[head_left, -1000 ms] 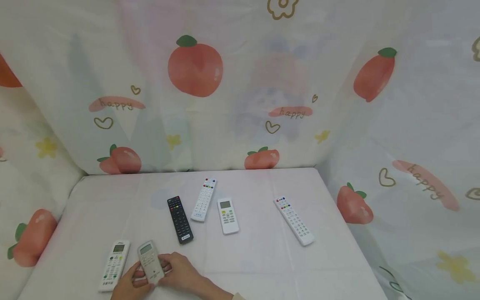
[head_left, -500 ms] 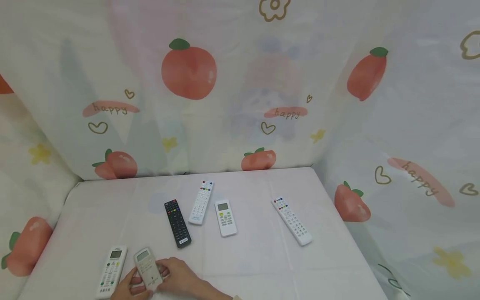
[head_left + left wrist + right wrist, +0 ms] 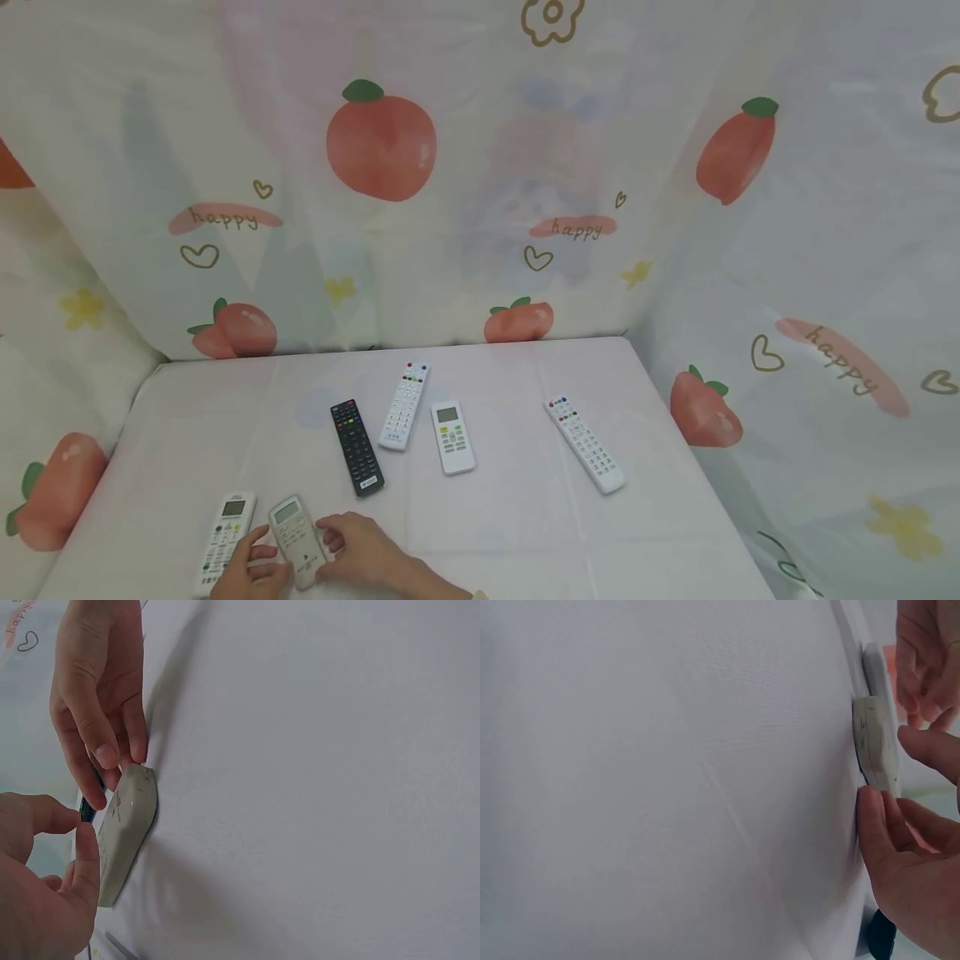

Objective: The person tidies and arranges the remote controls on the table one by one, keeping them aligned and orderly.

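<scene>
A beige remote control (image 3: 297,537) with a small grey screen lies on the table, screen end pointing away, between my two hands. My left hand (image 3: 246,573) is at its left side with loosely bent fingers, overlapping the lower part of a white air-conditioner remote (image 3: 228,533). On the right edge, the fingertips of my right hand (image 3: 363,548) sit close against the beige remote. In the left wrist view the beige remote (image 3: 131,814) rests on the cloth, with the right hand (image 3: 97,690) at one end. The right wrist view shows its side (image 3: 875,742), the right thumb held apart from it.
A black remote (image 3: 357,450), a slim white remote (image 3: 405,407) and a shorter white one with a screen (image 3: 453,437) lie farther back. Another long white remote (image 3: 585,444) is at the right. Patterned cloth (image 3: 450,250) encloses the table's back and sides.
Both hands were holding the beige remote; it now lies on the table. The left hand has loosened and drawn left, and the right fingers have opened slightly. The head view shifted a little.
</scene>
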